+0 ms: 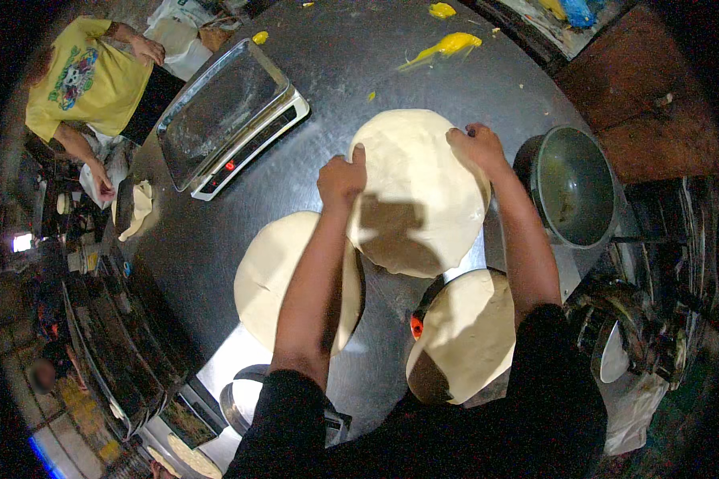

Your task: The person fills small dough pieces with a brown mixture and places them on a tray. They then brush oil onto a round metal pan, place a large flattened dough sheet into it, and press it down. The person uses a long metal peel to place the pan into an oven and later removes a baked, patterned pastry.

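Note:
A large round sheet of pale dough (419,185) lies before me, a shadow across its lower half. My left hand (343,179) grips its left edge, thumb on top and fingers curled under. Opposite, my right hand (480,146) holds the upper right edge between thumb and fingers. What lies beneath this sheet is mostly hidden. A second dough round (275,269) sits under my left forearm, a dark rim showing along its right side. Near my right elbow is a third dough round (473,335), partly over a dark round pan (432,293).
A digital scale (233,120) with a lit display stands at the upper left. A deep metal bowl (575,185) is right of my right forearm. Yellow, fat-like smears (449,45) mark the metal table (335,66). A person in a yellow shirt (90,78) stands across at the left.

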### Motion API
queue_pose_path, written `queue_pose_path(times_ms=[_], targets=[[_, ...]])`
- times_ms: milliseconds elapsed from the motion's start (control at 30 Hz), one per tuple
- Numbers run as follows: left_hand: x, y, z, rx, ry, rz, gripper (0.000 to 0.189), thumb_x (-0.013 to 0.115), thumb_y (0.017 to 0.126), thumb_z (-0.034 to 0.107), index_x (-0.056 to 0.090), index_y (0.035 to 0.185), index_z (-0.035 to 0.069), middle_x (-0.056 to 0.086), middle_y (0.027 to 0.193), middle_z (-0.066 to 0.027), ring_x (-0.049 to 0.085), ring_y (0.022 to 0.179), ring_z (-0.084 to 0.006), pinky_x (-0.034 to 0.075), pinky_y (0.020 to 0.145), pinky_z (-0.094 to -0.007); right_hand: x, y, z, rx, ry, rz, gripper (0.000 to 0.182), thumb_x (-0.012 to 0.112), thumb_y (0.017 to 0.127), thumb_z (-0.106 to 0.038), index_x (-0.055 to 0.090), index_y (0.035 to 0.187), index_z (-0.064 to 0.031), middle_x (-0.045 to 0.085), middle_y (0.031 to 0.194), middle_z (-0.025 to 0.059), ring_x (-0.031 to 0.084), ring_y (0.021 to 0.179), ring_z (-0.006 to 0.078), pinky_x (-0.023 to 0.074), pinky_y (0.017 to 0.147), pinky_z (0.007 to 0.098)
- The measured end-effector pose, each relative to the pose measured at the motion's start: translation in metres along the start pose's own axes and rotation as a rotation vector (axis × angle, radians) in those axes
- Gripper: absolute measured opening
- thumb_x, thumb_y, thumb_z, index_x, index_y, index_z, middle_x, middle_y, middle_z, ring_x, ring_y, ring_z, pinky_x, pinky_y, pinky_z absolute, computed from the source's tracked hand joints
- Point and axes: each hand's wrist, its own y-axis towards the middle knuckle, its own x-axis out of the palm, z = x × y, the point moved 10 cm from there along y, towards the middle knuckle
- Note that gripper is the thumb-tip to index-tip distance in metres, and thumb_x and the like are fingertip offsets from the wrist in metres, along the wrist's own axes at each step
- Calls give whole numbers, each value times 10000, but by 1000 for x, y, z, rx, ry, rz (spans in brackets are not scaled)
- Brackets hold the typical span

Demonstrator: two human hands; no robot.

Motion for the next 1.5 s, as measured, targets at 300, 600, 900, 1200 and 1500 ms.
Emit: queue_pose_path(times_ms=[300,600,900,1200,1500], targets=[[11,-41,35,89,-533,-389,650,667,788,469,571,1213,-13,624,1157,-215,608,1070,-311,458,937,-402,48,-79,-65,-244,346,-613,604,721,718,-144,519,1276,-29,627,1145,145,624,982,255,513,836,380],[-44,-134,33,251,-826,-573,491,692,813,282,590,1199,-5,656,1097,-127,609,989,-210,465,898,-329,10,-181,-73,-239,454,-593,630,724,704,6,485,1286,10,608,1166,100,588,1036,194,480,919,352],[-331,-423,10,688,-571,-258,340,743,789,247,662,1020,10,674,900,-40,608,776,-130,499,722,-296,-133,-501,-201,-866,497,-216,807,798,635,-131,420,1318,73,537,1257,189,545,1126,287,421,971,418],[-446,-604,-224,518,-982,193,406,779,769,256,655,1066,8,686,912,-69,652,800,-137,518,745,-266,17,-667,-268,-813,749,-352,635,724,668,-63,484,1243,59,611,1122,165,630,963,276,509,864,378],[-161,-539,-589,-147,-253,163,642,562,870,410,444,1339,-13,451,1372,-235,421,1285,-362,318,1087,-401,400,-632,-13,-63,513,-639,269,593,812,-143,650,1002,39,658,911,114,622,764,170,494,698,306]])
